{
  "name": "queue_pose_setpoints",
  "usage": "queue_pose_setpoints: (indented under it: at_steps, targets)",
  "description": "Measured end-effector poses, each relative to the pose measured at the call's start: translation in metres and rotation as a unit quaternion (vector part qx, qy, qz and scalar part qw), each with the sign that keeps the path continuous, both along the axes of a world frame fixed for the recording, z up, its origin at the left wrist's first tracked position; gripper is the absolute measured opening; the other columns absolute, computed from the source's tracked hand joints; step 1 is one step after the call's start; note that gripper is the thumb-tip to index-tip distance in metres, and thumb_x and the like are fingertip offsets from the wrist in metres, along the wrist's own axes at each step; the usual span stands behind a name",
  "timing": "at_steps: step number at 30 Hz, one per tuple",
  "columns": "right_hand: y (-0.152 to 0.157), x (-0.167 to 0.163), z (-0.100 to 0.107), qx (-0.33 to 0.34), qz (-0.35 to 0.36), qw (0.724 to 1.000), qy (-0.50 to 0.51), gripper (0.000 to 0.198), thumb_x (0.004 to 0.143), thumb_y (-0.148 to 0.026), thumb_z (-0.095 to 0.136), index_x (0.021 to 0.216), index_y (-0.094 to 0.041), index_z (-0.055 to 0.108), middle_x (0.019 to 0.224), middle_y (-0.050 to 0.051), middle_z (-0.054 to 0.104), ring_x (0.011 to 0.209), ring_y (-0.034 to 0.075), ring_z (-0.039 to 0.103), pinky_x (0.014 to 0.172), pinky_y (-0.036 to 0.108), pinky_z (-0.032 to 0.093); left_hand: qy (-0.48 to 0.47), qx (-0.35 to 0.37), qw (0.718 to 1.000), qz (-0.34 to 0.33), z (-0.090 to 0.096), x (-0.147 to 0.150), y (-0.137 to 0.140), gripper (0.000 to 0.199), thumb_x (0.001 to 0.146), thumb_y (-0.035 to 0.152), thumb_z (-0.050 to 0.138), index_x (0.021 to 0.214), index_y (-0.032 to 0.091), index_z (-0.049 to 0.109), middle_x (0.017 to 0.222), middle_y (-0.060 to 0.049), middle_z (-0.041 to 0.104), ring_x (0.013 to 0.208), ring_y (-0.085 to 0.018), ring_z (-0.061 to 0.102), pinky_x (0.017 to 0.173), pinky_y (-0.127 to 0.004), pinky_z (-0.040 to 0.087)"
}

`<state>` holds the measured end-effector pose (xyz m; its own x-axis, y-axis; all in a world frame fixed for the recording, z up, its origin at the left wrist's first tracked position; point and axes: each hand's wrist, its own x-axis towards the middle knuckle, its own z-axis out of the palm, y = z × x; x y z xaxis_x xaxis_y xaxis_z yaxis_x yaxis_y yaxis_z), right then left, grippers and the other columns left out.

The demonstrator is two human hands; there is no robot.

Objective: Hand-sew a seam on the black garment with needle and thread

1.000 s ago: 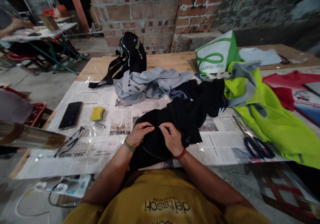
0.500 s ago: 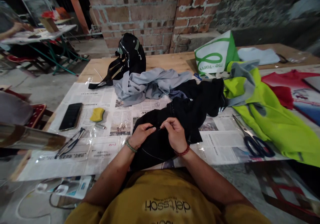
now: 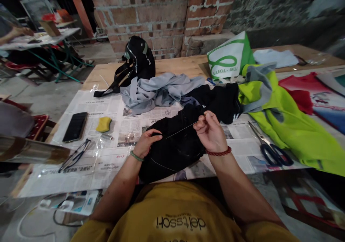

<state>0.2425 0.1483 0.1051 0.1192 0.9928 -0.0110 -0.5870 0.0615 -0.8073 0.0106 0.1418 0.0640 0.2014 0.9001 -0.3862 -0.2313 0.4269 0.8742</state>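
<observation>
Fingers of the left hand [image 3: 145, 142] pinch black cloth [image 3: 172, 157], those of the right hand [image 3: 212, 132] a thread [image 3: 180, 131] slanting toward two o'clock.

Red brick wall [image 3: 159, 15] behind, rough grey wall [image 3: 264, 8] to its right; grey floor [image 3: 66, 85]; wooden worktable [image 3: 185, 63] before the brick; green-legged table [image 3: 63, 36] and reddish post [image 3: 81, 15], back left; red dotted stool [image 3: 40, 126] near left edge; light dim.

Garment [image 3: 175, 154] between left hand [image 3: 147, 142] and right hand [image 3: 211, 131]: black, thin pale curved line; thread [image 3: 182, 129] at right hand: pale; left-hand bracelet [image 3: 136, 156]: green; right-hand bracelet [image 3: 219, 152]: dark red; sponge [image 3: 104, 124] beyond left hand, leftward: yellow.
</observation>
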Motion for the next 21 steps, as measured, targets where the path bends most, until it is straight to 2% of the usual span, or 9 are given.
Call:
queue_pose_setpoints:
  at_steps: [6,9,13,17,21]
  targets:
    - [-0.004,0.023,0.016,0.047,-0.04,0.997,-0.052,0.006,0.081,-0.032,0.06,0.084,-0.028,0.057,0.073,-0.005,0.057,0.055,0.008,0.05,0.06,0.027,0.045,-0.037,0.034,0.999,-0.012,0.005,-0.002,0.0,0.036,0.055,0.022,0.08,0.088,0.017,0.065,0.064,0.006,0.062,0.054,-0.007,0.056,0.052,-0.017,0.044]
    - [-0.007,0.024,0.019,0.056,-0.046,0.997,-0.04,0.004,0.081,-0.031,0.06,0.084,-0.028,0.058,0.072,-0.005,0.057,0.053,0.007,0.049,0.058,0.026,0.044,-0.052,0.025,0.998,-0.009,0.004,-0.002,-0.001,0.034,0.055,0.023,0.081,0.084,0.015,0.066,0.069,0.003,0.065,0.058,-0.008,0.059,0.056,-0.018,0.047]
    - [-0.007,0.021,0.02,0.044,-0.034,0.998,-0.01,0.006,0.081,-0.029,0.061,0.084,-0.027,0.056,0.069,-0.006,0.057,0.05,0.006,0.049,0.054,0.024,0.044,-0.04,0.016,0.999,0.024,0.001,-0.003,-0.001,0.028,0.057,0.029,0.08,0.076,0.014,0.066,0.062,0.003,0.064,0.052,-0.007,0.057,0.05,-0.016,0.044]
    - [-0.015,0.008,0.017,0.041,0.017,0.999,-0.005,0.015,0.081,-0.033,0.061,0.089,-0.026,0.051,0.062,-0.009,0.059,0.039,0.005,0.045,0.046,0.021,0.041,-0.017,0.025,0.999,0.026,-0.002,-0.005,0.0,0.029,0.057,0.033,0.08,0.074,0.014,0.065,0.056,0.005,0.06,0.044,-0.005,0.051,0.041,-0.014,0.036]
    - [-0.035,-0.02,0.0,-0.011,0.134,0.988,-0.078,0.019,0.086,-0.041,0.054,0.092,-0.024,0.046,0.049,-0.011,0.054,0.029,0.005,0.038,0.036,0.018,0.034,-0.009,0.033,0.999,0.025,-0.002,-0.006,-0.001,0.029,0.058,0.033,0.08,0.074,0.014,0.066,0.056,0.005,0.058,0.043,-0.004,0.048,0.039,-0.014,0.033]
